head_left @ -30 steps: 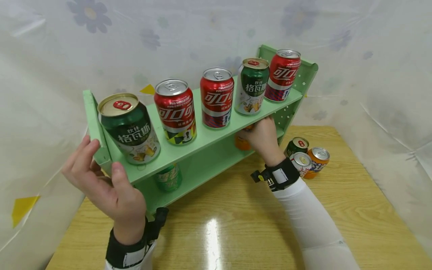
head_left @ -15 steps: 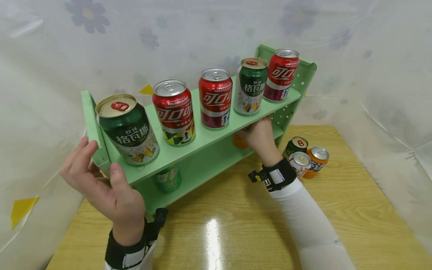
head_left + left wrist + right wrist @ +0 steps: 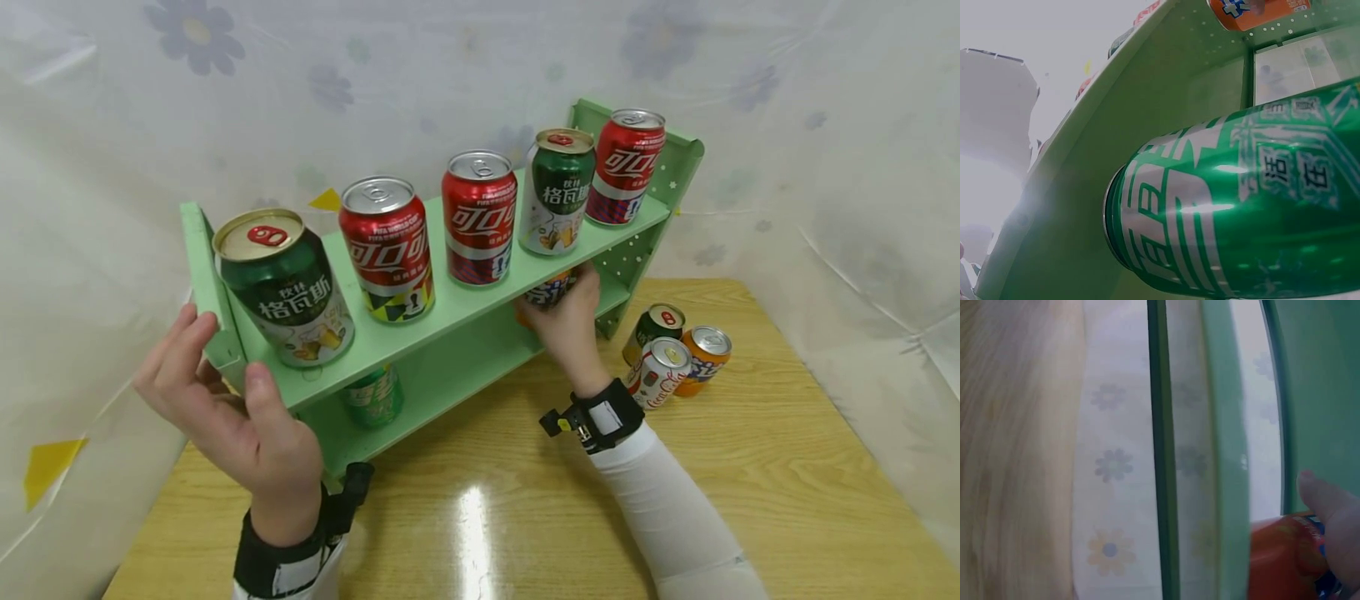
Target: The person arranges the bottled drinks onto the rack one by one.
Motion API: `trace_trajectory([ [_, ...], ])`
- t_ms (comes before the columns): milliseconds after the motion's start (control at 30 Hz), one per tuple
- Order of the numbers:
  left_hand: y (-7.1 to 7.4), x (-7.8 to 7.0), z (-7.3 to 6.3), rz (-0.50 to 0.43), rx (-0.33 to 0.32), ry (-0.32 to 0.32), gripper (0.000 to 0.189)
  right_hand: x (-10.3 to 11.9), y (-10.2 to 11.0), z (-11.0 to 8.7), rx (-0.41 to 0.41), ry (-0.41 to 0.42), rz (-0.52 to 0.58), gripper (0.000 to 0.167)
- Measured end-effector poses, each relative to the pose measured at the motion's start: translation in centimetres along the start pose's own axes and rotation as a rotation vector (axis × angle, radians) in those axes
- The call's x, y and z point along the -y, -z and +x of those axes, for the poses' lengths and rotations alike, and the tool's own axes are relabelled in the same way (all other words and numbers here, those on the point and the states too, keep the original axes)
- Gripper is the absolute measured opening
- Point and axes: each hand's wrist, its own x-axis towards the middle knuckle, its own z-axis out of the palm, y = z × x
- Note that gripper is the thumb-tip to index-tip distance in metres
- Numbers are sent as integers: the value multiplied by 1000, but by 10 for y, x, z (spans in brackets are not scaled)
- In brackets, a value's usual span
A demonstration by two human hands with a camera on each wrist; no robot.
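Observation:
A two-tier green shelf (image 3: 465, 354) stands on the table, with red and green cans along its top. My left hand (image 3: 232, 417) holds the left end of the shelf, fingers outside the side panel and thumb at its front corner. In the lower tier my right hand (image 3: 566, 329) grips an orange soda can (image 3: 551, 290), partly hidden by the upper board; the right wrist view shows a thumb on that can (image 3: 1282, 559). A green soda can (image 3: 375, 398) sits at the left of the lower tier, large in the left wrist view (image 3: 1241, 206).
The top tier bears a green-and-white can (image 3: 288, 287) at left, then red cola cans (image 3: 386, 250) and another green-and-white can (image 3: 558, 192). Right of the shelf, a white cola can (image 3: 660, 371), an orange can (image 3: 705, 360) and a dark green can (image 3: 654, 329) stand together on the wooden table (image 3: 465, 508).
My right hand has shifted left along the lower tier with the orange soda can, uncovering more of its label and of the white cola can. The left hand stays at the shelf's end.

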Motion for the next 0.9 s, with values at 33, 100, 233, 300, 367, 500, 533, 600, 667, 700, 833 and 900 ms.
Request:
trace_trajectory([
  [33,0,0,0,-1,0,0,37,-1,-1,-1,-5,-12,4,96],
  [100,0,0,0,-1,-2,-2,37,-3,-3,-2,-14,-24,17,93],
  [233,0,0,-1,0,-4,-3,37,-6,-5,-3,-27,-23,45,88],
  [300,0,0,-1,2,-6,-3,37,-7,-5,-3,-19,-17,66,86],
  [367,-1,0,-1,1,-8,-3,37,-8,-4,-3,-3,-17,87,86],
  [500,-1,-1,-1,1,-12,-2,37,-8,-3,-5,47,-21,129,85],
  [533,-1,-1,-1,2,-14,-2,37,-8,-3,-6,58,-25,135,84],
  [600,-1,-2,-1,6,-19,-3,37,-8,-2,-7,74,-26,138,84],
  [667,-1,-2,-1,8,-22,-4,37,-7,-1,-7,80,-30,127,84],
  [700,0,-2,-1,8,-21,-4,37,-7,-1,-8,84,-32,122,84],
  [833,0,-1,-1,7,-18,-5,37,-8,5,-7,126,-49,92,86],
  [900,-1,-1,-1,8,-17,-5,37,-8,8,-5,162,-64,76,88],
])
